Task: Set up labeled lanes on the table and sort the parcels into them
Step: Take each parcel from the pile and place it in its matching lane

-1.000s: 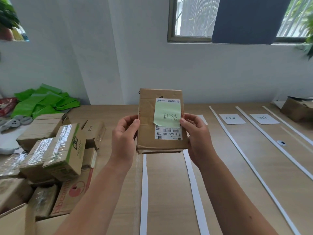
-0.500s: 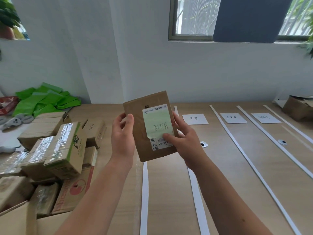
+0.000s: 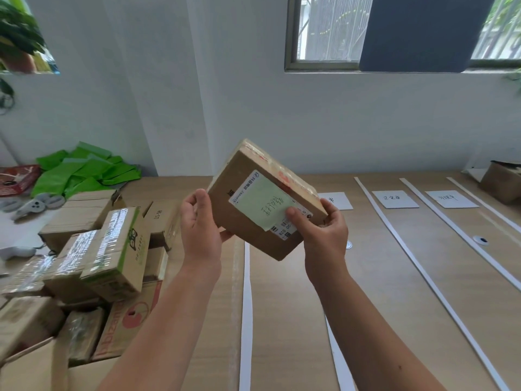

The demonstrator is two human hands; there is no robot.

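I hold a small brown cardboard parcel [image 3: 248, 218] above the wooden table [image 3: 394, 292], tilted with its top leaning right. A white shipping label and a green sticky note [image 3: 262, 206] with handwriting are on its face. My left hand [image 3: 200, 224] grips its lower left edge. My right hand [image 3: 321, 230] holds its right side with the thumb pressed on the note. White paper strips [image 3: 417, 266] divide the table into lanes. White label cards [image 3: 394, 199] lie at the far ends of the lanes.
A heap of taped cardboard boxes [image 3: 112, 255] fills the table's left side. Green bags [image 3: 84, 173] lie behind them by the wall. Another brown box [image 3: 501, 180] sits at the far right corner. Small round grommets [image 3: 480, 240] dot the tabletop.
The parcel went from upright and facing me to tilted clockwise, and shifted slightly right. My right thumb moved onto the green note.
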